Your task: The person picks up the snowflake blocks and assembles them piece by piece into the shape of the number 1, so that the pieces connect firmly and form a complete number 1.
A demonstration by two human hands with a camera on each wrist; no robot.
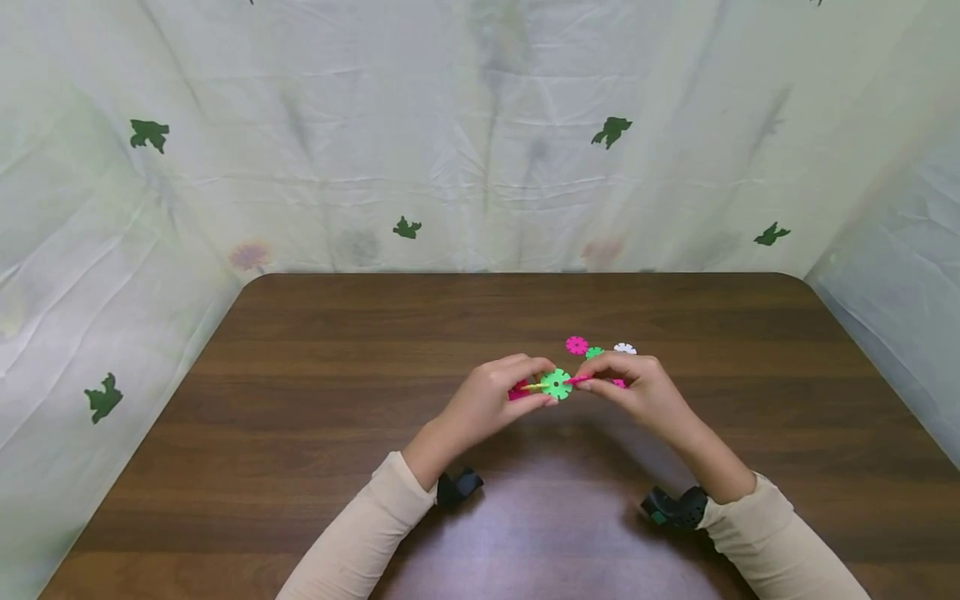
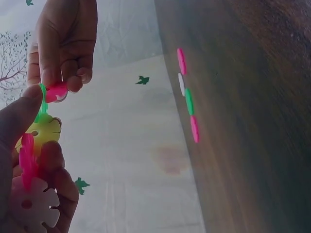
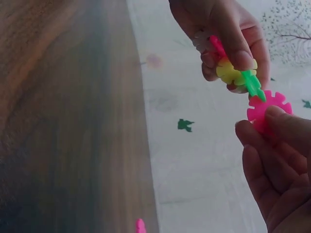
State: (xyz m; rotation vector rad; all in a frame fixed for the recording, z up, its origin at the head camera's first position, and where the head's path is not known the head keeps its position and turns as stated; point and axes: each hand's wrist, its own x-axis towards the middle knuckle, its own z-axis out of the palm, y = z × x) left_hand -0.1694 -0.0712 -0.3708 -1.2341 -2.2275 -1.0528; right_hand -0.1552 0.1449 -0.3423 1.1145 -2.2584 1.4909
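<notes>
My left hand [image 1: 498, 388] grips a chain of notched plastic discs joined at their slots. In the left wrist view a white disc [image 2: 36, 204], a pink disc [image 2: 27, 158], a yellow disc [image 2: 46, 128] and a green disc [image 2: 43, 103] follow one another along it. Between the thumb and fingers of my right hand [image 1: 637, 385] is another pink disc [image 3: 267, 110]. Its edge meets the green disc [image 3: 253, 85] at the chain's end; whether the slots are fully pushed together I cannot tell. Both hands are raised above the table.
On the brown table [image 1: 337, 433], beyond my right hand, lie several loose discs: a pink one [image 1: 577, 345], a green one [image 1: 594, 352], a white one [image 1: 625, 348] and another pink one [image 1: 618, 383]. A pale cloth [image 1: 450, 150] hangs behind and at both sides.
</notes>
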